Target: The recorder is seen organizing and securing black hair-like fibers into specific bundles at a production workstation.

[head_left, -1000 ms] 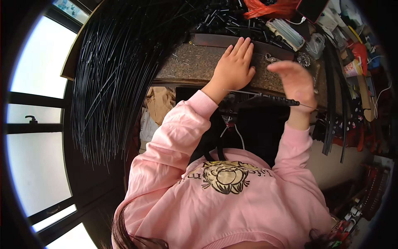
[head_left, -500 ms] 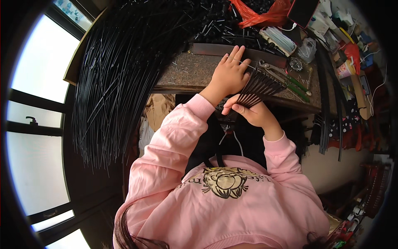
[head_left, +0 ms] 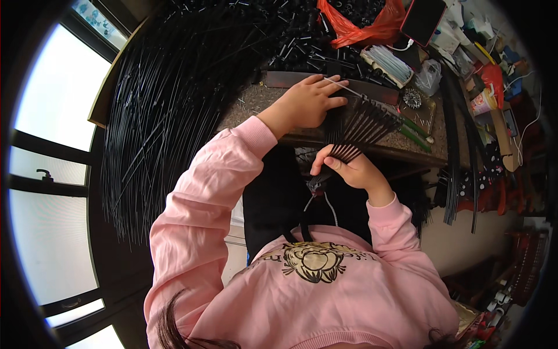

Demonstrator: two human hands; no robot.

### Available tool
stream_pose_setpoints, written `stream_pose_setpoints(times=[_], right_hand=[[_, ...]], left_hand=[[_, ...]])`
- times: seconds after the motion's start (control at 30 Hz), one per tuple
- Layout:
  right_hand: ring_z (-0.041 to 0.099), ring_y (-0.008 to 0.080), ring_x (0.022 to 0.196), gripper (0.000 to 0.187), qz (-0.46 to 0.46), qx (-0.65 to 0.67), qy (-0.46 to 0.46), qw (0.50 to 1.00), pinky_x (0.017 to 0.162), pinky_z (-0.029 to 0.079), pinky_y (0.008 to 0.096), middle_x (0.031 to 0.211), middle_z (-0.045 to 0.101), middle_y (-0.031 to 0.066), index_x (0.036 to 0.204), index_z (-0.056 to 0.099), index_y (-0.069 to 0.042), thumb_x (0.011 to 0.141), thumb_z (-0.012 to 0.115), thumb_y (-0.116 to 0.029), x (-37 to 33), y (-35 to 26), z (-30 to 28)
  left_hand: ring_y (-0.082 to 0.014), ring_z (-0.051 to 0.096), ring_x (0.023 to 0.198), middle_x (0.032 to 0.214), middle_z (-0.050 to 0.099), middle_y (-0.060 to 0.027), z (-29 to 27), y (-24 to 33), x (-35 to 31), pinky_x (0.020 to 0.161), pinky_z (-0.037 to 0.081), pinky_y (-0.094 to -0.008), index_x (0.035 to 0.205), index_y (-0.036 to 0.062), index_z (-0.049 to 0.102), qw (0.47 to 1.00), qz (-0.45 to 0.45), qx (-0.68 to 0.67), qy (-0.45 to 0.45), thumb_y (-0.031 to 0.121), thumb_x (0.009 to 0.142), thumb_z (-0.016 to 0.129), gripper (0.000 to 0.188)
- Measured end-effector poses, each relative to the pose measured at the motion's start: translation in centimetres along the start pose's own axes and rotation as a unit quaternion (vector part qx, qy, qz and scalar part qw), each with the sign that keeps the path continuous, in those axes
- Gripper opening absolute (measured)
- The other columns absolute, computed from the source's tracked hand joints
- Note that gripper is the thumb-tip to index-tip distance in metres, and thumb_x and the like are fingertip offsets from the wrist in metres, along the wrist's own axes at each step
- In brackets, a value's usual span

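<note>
Black strips (head_left: 366, 128): fanned out over the front part of the desk (head_left: 247, 116), their narrow ends gathered toward the person; if the hold slackened, the fan could collapse and the strips cross.
Right hand (head_left: 354, 171): just in front of the desk's edge, fingers narrow, thumb pressing the gathered ends; too light a pinch on so many thin pieces could let one slip down to the lap.
Thin rod (head_left: 351, 90): runs along the far end of the fan, toward the left fingertips; whether every strip is fixed on it cannot be told. If they are loose, a tilt could slide some off.
Left hand (head_left: 308, 103): palm down, fingers stretched and parted, the rod's tip at them; whether they touch it is unclear. A sharp tip could prick.
Grey bar (head_left: 279, 78): lies just beyond the left fingers; a hasty reach could knock it.
Green-handled tool (head_left: 415, 131): just beside the fan's right side; a wide swing could snag the strips there.
Pins (head_left: 250, 104): scattered left of the left hand; a sweeping sleeve could brush them off.
</note>
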State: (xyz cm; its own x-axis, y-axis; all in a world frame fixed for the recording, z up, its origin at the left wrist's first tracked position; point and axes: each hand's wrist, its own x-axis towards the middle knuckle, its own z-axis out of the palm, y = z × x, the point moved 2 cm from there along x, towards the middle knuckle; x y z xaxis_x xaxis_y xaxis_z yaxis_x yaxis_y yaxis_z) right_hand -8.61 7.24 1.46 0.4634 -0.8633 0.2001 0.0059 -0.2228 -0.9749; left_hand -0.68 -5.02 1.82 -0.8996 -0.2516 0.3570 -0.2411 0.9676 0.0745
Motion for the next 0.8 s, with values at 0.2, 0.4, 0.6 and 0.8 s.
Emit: stream_pose_setpoints(times=[0.2, 0.4, 0.6, 0.8], right_hand=[[0.051, 0.0159, 0.064, 0.026, -0.008, 0.053, 0.018, 0.998, 0.061, 0.04, 0.0261, 0.065, 0.052, 0.0085, 0.07, 0.047, 0.002, 0.079, 0.038, -0.021, -0.3, -0.7, -0.5], [0.051, 0.0183, 0.06, 0.024, -0.062, 0.059, 0.007, 0.996, 0.059, 0.042, 0.028, 0.064, 0.05, 0.0115, 0.073, 0.044, 0.002, 0.079, 0.038, -0.02, -0.1, -2.9, -1.2], [0.05, 0.0203, 0.052, 0.023, -0.162, -0.001, 0.028, 0.986, 0.05, 0.042, 0.0293, 0.057, 0.048, 0.0126, 0.071, 0.04, 0.0, 0.079, 0.038, -0.021, 3.2, -8.8, -4.6], [0.049, 0.0216, 0.052, 0.025, -0.156, 0.004, 0.016, 0.988, 0.049, 0.042, 0.0303, 0.056, 0.047, 0.0128, 0.07, 0.04, 0.0, 0.078, 0.04, -0.023, 3.0, -9.3, -4.6]], left_hand=[[-0.0205, 0.027, 0.11, 0.113, 0.036, -0.0049, 0.7, -1.0, 1.0, 0.091, 0.022, -0.0346, 0.095, 0.0141, 0.046, 0.998, 0.057, 0.037, -0.001, 0.008, 0.061, 0.048, 0.036], [-0.0215, 0.033, 0.105, 0.105, 0.041, -0.0066, 1.1, -1.6, 1.8, 0.087, 0.028, -0.0335, 0.092, 0.0104, 0.046, 0.997, 0.072, -0.019, 0.018, 0.002, 0.058, 0.051, 0.036], [-0.0277, 0.047, 0.082, 0.091, 0.047, -0.0097, -0.3, -2.2, 4.2, 0.068, 0.04, -0.0326, 0.095, 0.007, 0.046, 0.979, 0.024, -0.203, 0.002, 0.0, 0.059, 0.049, 0.037], [-0.0258, 0.048, 0.08, 0.089, 0.048, -0.0086, -0.1, -2.2, 4.0, 0.066, 0.04, -0.0321, 0.093, 0.0077, 0.048, 0.987, 0.003, -0.159, 0.032, 0.001, 0.059, 0.049, 0.034]])
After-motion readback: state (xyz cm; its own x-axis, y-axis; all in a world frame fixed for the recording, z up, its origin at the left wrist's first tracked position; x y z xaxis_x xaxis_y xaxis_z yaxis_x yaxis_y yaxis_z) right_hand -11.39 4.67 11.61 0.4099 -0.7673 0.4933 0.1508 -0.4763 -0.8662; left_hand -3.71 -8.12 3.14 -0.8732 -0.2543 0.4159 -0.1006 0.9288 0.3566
